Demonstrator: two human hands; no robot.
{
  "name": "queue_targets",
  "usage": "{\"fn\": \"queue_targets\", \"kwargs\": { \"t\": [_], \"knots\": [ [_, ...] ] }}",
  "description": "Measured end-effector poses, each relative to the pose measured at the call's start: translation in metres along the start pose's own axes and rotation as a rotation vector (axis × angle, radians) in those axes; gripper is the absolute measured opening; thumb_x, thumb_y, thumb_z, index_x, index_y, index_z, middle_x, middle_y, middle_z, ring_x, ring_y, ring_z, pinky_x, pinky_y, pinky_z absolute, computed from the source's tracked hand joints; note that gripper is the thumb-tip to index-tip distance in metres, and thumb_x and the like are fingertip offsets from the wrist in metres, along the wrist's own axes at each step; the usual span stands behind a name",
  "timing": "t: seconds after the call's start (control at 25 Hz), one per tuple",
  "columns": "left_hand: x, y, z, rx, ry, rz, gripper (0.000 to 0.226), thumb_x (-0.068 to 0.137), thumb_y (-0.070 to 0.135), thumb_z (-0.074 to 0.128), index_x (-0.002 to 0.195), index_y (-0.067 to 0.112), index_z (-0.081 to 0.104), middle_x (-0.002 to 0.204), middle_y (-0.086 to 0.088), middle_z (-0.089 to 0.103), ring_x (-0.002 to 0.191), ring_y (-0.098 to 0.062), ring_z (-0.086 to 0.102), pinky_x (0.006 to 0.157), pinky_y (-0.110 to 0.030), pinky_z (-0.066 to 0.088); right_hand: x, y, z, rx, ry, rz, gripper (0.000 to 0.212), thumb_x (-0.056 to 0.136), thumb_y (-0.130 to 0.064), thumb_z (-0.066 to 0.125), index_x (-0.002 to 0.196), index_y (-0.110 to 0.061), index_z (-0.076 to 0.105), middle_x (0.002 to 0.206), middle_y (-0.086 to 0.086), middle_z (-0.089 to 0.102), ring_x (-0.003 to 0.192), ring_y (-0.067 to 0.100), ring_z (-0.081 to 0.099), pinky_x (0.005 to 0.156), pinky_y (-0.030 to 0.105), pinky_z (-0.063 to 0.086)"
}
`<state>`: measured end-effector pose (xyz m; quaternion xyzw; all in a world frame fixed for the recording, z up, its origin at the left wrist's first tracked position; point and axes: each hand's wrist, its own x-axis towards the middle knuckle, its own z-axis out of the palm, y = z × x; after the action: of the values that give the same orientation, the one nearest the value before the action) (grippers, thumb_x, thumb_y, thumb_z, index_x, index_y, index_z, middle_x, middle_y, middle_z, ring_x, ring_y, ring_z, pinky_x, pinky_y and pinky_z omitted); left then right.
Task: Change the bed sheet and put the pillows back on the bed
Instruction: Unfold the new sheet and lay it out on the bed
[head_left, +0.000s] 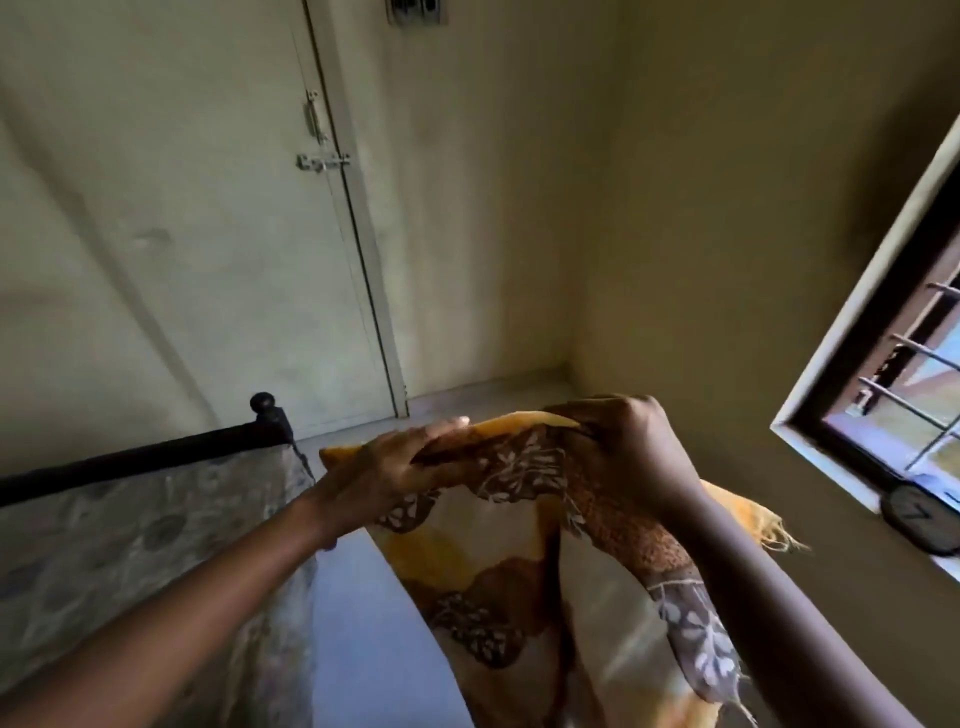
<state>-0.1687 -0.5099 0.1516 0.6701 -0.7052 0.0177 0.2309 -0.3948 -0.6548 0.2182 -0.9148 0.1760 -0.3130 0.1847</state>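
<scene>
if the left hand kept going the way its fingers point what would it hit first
The left hand likely runs along the sheet edge toward the right hand; depth is unclear.

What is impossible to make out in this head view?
Head view:
Patterned sheet: lower part cut by the bottom edge.
Bed: mostly beyond the left edge.
Clock: cut by the right edge, too dark to read.
Right hand: fingertips buried in the sheet.
</scene>
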Motion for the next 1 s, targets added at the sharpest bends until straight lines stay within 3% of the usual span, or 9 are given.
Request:
{"fn": "queue_targets", "kwargs": {
  "t": [0.08,0.16,0.24,0.44,0.64,0.76,0.88,0.96,1.0],
  "knots": [
    [0.005,-0.03,-0.016,0.199,0.062,0.067,0.047,0.089,0.049,0.048,0.131,0.029,0.049,0.127,0.006,0.059,0.117,-0.007,0.052,0.097,-0.026,0.046,0.029,0.0,0.021,-0.006,0.001,0.013,0.023,0.076,-0.03,0.06,0.09,-0.021,0.076,0.083,0.001,0.075,0.074,0.018,0.07,0.058,0.028,0.053],
    [0.025,-0.077,-0.03,0.376,0.089,0.183,0.044,0.081,0.01,0.067,0.124,0.011,0.057,0.12,-0.005,0.064,0.104,-0.016,0.06,0.086,-0.027,0.053,0.065,0.01,0.043,0.003,0.008,0.023,0.022,0.077,-0.033,0.062,0.09,-0.022,0.076,0.081,0.0,0.075,0.072,0.014,0.069,0.059,0.027,0.051],
    [0.059,-0.133,-0.044,0.389,0.034,0.22,0.057,0.072,-0.009,0.071,0.125,0.009,0.057,0.123,-0.009,0.062,0.096,-0.023,0.065,0.078,-0.034,0.057,0.108,0.024,0.065,0.008,0.026,0.032,0.022,0.076,-0.032,0.064,0.092,-0.022,0.076,0.082,0.0,0.075,0.072,0.012,0.068,0.06,0.023,0.049],
    [0.17,-0.253,-0.088,0.538,-0.057,0.334,0.074,0.068,-0.015,0.07,0.127,0.019,0.042,0.122,-0.008,0.062,0.081,-0.024,0.066,0.061,-0.031,0.056,0.223,0.066,0.122,0.023,0.066,0.068,0.017,0.078,-0.022,0.072,0.095,-0.019,0.075,0.082,0.004,0.074,0.071,0.02,0.069,0.06,0.034,0.054],
    [0.235,-0.369,-0.127,0.641,-0.103,0.313,0.057,0.082,-0.005,0.057,0.13,0.024,0.047,0.125,-0.004,0.059,0.086,-0.022,0.062,0.065,-0.033,0.054,0.349,0.107,0.191,0.057,0.006,0.093,0.026,0.076,-0.025,0.075,0.101,-0.016,0.074,0.084,0.004,0.074,0.068,0.018,0.066,0.06,0.028,0.051],
    [0.239,-0.423,-0.149,0.592,-0.105,0.227,0.045,0.09,0.016,0.029,0.127,0.023,0.053,0.122,-0.004,0.06,0.094,-0.02,0.061,0.075,-0.028,0.052,0.407,0.129,0.234,-0.018,-0.133,0.117,0.024,0.08,-0.024,0.072,0.092,-0.004,0.073,0.084,0.015,0.068,0.073,0.03,0.063,0.062,0.037,0.048],
    [0.236,-0.467,-0.163,0.611,-0.085,0.199,0.046,0.088,0.015,0.03,0.13,0.02,0.047,0.122,-0.007,0.063,0.088,-0.023,0.062,0.072,-0.03,0.052,0.462,0.136,0.275,-0.038,-0.193,0.089,0.023,0.084,-0.023,0.067,0.087,-0.001,0.072,0.083,0.02,0.063,0.075,0.036,0.061,0.062,0.04,0.044],
    [0.224,-0.512,-0.172,0.635,-0.016,0.181,0.054,0.087,0.039,0.024,0.134,0.027,0.049,0.129,0.008,0.058,0.109,-0.019,0.056,0.091,-0.021,0.039,0.498,0.131,0.298,-0.053,-0.208,0.052,0.023,0.087,-0.027,0.064,0.094,-0.007,0.072,0.09,0.015,0.062,0.079,0.032,0.061,0.063,0.035,0.043],
    [0.216,-0.54,-0.175,0.651,-0.033,0.143,0.052,0.086,0.049,0.021,0.13,0.044,0.047,0.13,0.026,0.05,0.119,-0.015,0.049,0.097,-0.012,0.031,0.516,0.125,0.309,-0.064,-0.222,0.043,0.025,0.089,-0.031,0.061,0.098,-0.01,0.072,0.094,0.013,0.063,0.081,0.03,0.062,0.064,0.033,0.045]
  ]
}}
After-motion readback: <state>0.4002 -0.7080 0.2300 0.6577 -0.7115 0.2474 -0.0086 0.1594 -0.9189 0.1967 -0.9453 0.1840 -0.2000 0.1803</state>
